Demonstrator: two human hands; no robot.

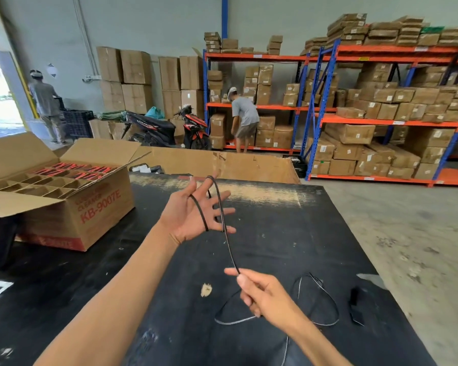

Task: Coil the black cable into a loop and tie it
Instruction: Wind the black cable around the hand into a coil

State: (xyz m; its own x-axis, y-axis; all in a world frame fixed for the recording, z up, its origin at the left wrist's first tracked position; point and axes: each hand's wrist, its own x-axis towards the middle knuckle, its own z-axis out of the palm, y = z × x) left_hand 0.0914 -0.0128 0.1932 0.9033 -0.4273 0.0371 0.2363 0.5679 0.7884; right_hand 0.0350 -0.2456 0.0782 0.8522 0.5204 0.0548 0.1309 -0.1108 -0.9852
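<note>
The black cable [229, 247] runs from my left hand down to my right hand. My left hand [196, 212] is raised above the black table, palm up and fingers spread, with the cable wound once around the fingers. My right hand [259, 293] is lower and nearer, pinching the cable between thumb and forefinger. The rest of the cable lies in loose curves on the table [325, 299] behind and to the right of my right hand. A small black plug-like piece [354, 305] lies at the right.
An open cardboard box [64, 204] with dividers stands on the black table [288, 233] at the left. A large flat carton [222, 165] sits behind the table. Beyond are a motorbike [167, 129], two people, stacked boxes and orange-blue shelving [381, 122].
</note>
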